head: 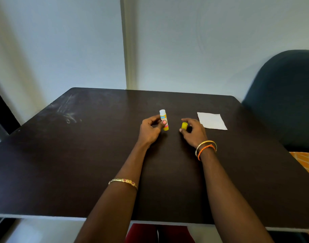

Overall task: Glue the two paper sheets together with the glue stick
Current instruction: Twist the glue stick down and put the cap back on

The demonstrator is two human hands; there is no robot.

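Glue stick (164,120): yellow body with printed label, white top exposed, upright above the table (80,163), pinched by the left hand (151,129). Right hand (192,131) grips the yellow cap (184,126) just beside it. White paper (212,121) lies flat to the right; one sheet or two stacked cannot be distinguished. Label text illegible.

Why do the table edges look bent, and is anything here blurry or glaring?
Head view: the wide-angle lens bows the dark table and the wall corner. Soft, even light, with faint sheen and pale smudges at the table's far left. The glue stick in the left hand and the yellow cap in the right hand look slightly soft; its label is unreadable. The white paper shows no glare.
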